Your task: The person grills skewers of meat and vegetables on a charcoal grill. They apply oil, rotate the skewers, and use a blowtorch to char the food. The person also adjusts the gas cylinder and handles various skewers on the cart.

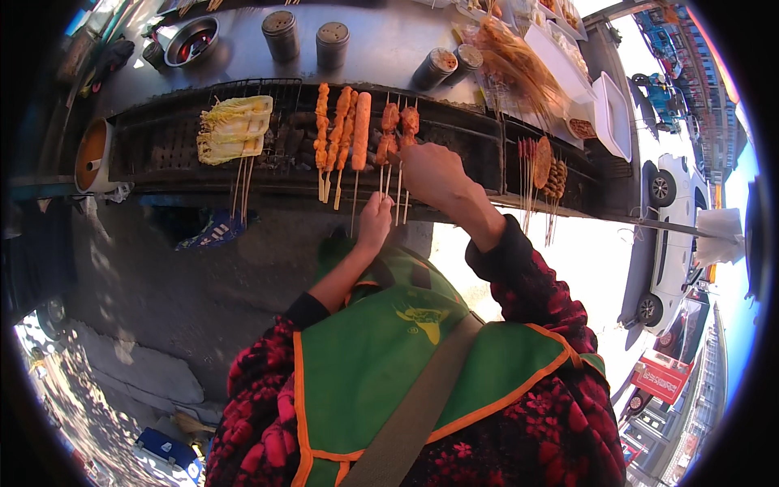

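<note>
My left hand [375, 222] pinches the lower sticks of a meat skewer [387, 125] lying across the charcoal grill [453, 146]. Curled over the lower end of a second meat skewer [410, 122] is my right hand [435, 173]. Something small and dark shows at its fingertips, but whether it grips that is unclear. Just left of these lies a pink sausage on a stick [361, 131]. Several orange-coated skewers [321, 125] rest beside it. Farther left, flat skewered cabbage leaves [236, 129] sit on a wire rack [286, 103].
Shaker tins [333, 45] and a metal bowl [192, 41] stand on the steel counter [243, 67]. A pot of brown liquid [94, 155] is at the grill's left end. More skewers [541, 164] hang over the right end, near a white tray [611, 115].
</note>
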Demonstrator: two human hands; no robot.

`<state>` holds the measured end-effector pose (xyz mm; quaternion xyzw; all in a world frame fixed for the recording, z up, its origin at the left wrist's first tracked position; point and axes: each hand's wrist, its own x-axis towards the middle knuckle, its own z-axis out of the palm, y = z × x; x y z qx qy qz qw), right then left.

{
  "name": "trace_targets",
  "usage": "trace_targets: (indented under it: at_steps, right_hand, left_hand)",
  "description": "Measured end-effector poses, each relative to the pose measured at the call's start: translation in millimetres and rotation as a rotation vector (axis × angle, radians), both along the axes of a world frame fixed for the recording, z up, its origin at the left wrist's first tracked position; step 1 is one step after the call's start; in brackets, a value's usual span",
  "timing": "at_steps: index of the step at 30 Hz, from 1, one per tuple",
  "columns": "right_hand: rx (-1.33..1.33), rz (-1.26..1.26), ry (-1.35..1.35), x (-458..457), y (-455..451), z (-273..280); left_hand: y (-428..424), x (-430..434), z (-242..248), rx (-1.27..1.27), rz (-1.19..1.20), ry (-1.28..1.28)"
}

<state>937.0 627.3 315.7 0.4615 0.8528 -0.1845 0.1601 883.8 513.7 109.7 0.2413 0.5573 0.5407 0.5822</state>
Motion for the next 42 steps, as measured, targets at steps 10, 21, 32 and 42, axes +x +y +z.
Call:
trace_targets:
  at_steps: [10, 21, 32, 42]
  right_hand:
    - [0.023, -0.021, 0.048, 36, -9, 41]
    - [0.159, -0.096, 0.172, 57, 81, 20]
    - [0.061, -0.084, 0.104, 46, 111, 12]
    - [0.109, 0.045, 0.072, 40, 120, 9]
  left_hand:
    - [-2, -1, 7, -0.074, 0.01, -0.065]
    - [-42, 8, 16, -0.376, -0.393, -0.269]
    - [-26, 38, 19, -0.143, -0.135, -0.435]
    - [-11, 51, 23, -0.16, 0.017, -0.414]
